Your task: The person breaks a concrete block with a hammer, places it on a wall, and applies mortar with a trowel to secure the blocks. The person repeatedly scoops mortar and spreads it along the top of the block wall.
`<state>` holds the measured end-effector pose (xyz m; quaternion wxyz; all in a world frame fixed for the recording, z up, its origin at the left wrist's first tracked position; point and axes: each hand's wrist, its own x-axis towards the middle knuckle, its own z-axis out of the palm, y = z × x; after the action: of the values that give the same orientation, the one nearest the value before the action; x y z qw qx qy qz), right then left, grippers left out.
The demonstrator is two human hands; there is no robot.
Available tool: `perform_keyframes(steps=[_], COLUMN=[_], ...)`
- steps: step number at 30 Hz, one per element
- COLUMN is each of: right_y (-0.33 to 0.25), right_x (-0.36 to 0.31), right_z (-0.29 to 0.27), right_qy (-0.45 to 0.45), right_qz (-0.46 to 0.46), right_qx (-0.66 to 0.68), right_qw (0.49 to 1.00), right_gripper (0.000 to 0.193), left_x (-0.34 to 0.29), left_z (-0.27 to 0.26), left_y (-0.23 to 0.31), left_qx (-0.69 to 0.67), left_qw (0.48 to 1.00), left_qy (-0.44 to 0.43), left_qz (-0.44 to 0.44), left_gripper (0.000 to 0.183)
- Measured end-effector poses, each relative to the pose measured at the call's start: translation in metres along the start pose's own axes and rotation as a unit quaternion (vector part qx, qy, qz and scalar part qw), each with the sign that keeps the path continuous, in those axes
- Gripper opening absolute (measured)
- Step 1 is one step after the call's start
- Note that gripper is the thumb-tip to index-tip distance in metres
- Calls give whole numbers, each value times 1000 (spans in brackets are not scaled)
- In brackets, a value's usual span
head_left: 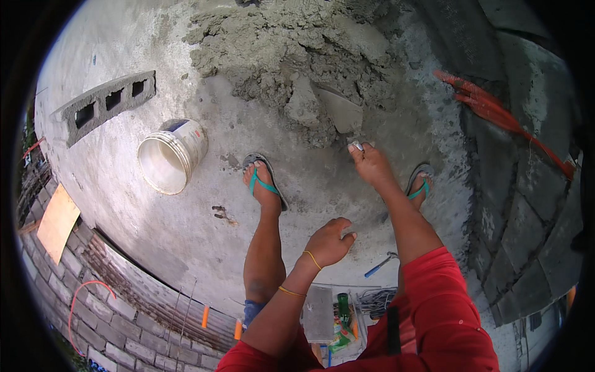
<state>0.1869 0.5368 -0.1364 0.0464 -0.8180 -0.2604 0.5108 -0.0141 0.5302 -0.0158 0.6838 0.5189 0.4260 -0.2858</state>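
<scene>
My right hand (374, 164) is closed round the handle of a trowel (343, 111). Its flat grey blade lies against the near edge of a heap of wet cement mortar (291, 46), and part of the blade is covered by mortar. Nearer to me, my left hand (328, 243) hangs above the floor with yellow bands on its wrist. Its fingers are loosely bent and the thumb stands apart, with nothing visible between them. My feet, in flip-flops with green straps, are spread on either side of my right hand.
A white bucket (166, 162) lies tipped at the left, near a hollow concrete block (108, 105). A hammer (380, 265) with a blue handle lies close to my legs. Orange netting (496, 115) stretches over grey slabs at the right. The concrete floor (155, 242) ends at a brick-lined edge on the left.
</scene>
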Motion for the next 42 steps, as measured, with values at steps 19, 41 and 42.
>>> perform_keyframes(steps=[19,41,42], right_y=[-8,-64,-70], right_x=[45,-384,-395], right_z=[21,-463,-487], right_qy=[-99,-142,-120], right_qz=[44,-45,-39], right_qx=[284,236,216], right_qw=[953,960,968], right_gripper=[27,23,22], left_x=[-13,-169,-176], left_z=[-16,-35,-36], left_y=[-7,50,61], left_qx=[44,-38,13], left_qw=[998,954,949], left_qy=[22,285,299], left_qz=[27,83,102], left_gripper=[42,33,33])
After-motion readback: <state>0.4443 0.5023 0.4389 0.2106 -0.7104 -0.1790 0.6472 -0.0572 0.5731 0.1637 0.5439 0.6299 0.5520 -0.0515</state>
